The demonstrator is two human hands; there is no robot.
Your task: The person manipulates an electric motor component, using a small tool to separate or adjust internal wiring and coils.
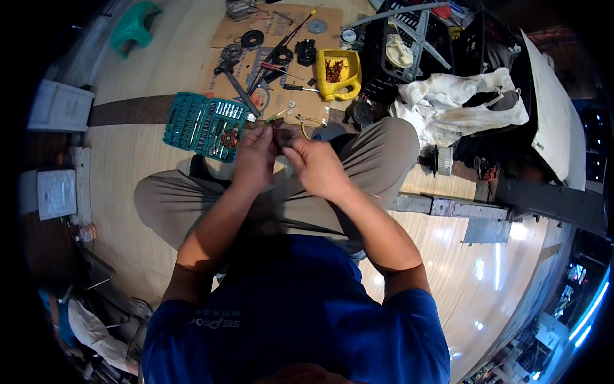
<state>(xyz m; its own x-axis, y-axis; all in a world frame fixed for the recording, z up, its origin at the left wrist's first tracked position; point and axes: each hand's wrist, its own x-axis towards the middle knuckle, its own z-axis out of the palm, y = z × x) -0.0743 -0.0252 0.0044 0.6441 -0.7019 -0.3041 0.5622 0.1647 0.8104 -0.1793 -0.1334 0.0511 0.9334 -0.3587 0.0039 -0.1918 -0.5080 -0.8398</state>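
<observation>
My left hand (254,157) and my right hand (320,168) meet above my crossed legs. Between their closed fingertips is a small dark brown part (280,137), mostly covered by the fingers, so its kind cannot be made out. Just past my left hand lies an open teal socket set case (181,136), with a round copper-coloured part (229,138) resting on its right side. Beyond the fingertips a thin screwdriver-like tool (279,115) lies on the cardboard (220,35). Yellow-handled pliers (311,123) are on the floor side past my right hand.
A cut-open yellow jug (353,86) holds several copper-coloured pieces. Black round parts (252,40) and a screwdriver (300,88) lie on the cardboard. To the right are a black crate (371,80) and white cloth (441,96). A green stool (135,29) stands far left.
</observation>
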